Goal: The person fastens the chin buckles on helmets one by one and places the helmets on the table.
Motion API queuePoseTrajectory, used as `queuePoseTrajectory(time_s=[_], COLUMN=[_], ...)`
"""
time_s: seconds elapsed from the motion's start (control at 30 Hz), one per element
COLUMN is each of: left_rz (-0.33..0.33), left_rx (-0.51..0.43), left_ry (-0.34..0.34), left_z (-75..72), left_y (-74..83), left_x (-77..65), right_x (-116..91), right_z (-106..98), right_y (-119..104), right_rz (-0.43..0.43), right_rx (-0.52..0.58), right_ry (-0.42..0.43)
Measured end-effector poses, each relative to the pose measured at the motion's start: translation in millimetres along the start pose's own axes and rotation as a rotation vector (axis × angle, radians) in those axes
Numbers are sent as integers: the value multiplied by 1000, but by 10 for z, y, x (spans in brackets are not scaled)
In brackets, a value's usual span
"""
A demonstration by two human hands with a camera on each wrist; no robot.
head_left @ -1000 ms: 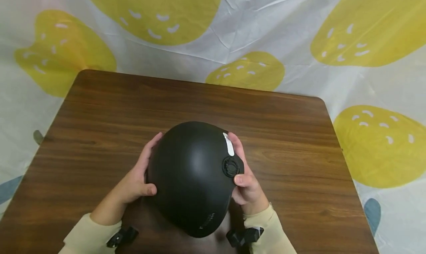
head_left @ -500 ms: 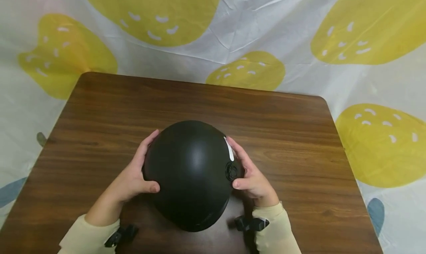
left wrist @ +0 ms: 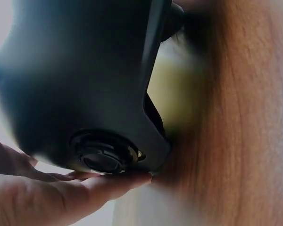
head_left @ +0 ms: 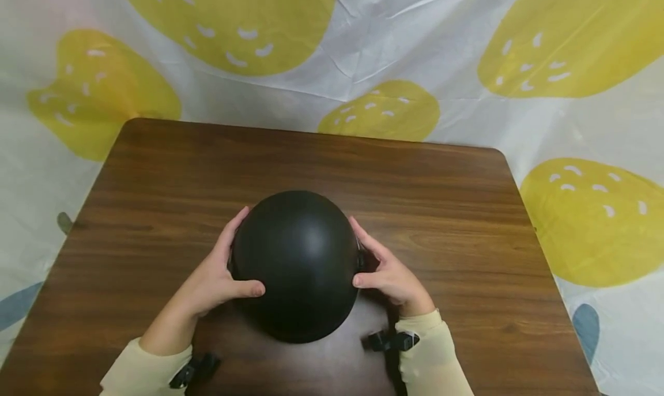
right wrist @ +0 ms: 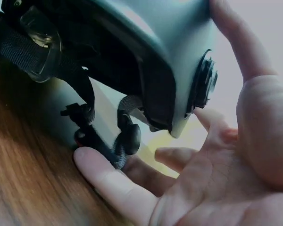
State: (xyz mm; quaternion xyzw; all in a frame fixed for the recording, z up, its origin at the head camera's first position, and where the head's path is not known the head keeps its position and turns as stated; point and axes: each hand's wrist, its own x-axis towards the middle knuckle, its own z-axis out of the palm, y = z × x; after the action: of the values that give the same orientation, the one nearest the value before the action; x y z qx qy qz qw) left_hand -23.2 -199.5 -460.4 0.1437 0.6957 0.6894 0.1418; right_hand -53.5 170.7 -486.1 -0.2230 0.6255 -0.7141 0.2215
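A matte black helmet [head_left: 297, 257] sits between my two hands in the head view, its smooth round crown facing up. My left hand [head_left: 218, 278] grips its left side, thumb laid over the near part of the shell and fingers toward the back. On the other side my right hand [head_left: 391, 278] holds it, thumb on the shell. The left wrist view shows a round side knob [left wrist: 101, 157] just above the fingers. In the right wrist view, black chin straps [right wrist: 78, 87] and a buckle [right wrist: 96, 141] hang under the rim, close to a fingertip of the right hand.
A brown wood-grain table [head_left: 446, 211] lies beneath, with rounded far corners. Behind it hangs a white cloth [head_left: 218, 105] printed with yellow shapes. Small black cameras [head_left: 394, 341] are strapped at both wrists over pale sleeves [head_left: 430, 355].
The helmet has turned and tipped so its right knob, white label and lettering have gone out of sight in the head view, leaving only the crown. Both hands stay on its sides.
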Motion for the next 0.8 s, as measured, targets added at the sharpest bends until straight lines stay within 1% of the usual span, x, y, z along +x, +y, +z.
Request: queuePoseTrajectory(time_s=[0.17, 0.3, 0.43, 0.57, 0.8], left_rz=[-22, -21, -18, -34, -29], left_rx=[52, 89, 116, 152, 225], left_ry=[5, 9, 15, 21, 29], left_z=[-8, -46, -80, -103, -164], left_y=[-17, -22, -26, -24, 3], left_x=[-8, 13, 30, 10, -36], right_x=[-18, 0, 37, 61, 114], right_z=[-29, -44, -55, -39, 31], right_y=[36, 58, 90, 120, 110], right_rz=[31, 43, 47, 60, 106], right_rx=[-58, -119, -122, -121, -198], right_ry=[3, 13, 14, 4, 18])
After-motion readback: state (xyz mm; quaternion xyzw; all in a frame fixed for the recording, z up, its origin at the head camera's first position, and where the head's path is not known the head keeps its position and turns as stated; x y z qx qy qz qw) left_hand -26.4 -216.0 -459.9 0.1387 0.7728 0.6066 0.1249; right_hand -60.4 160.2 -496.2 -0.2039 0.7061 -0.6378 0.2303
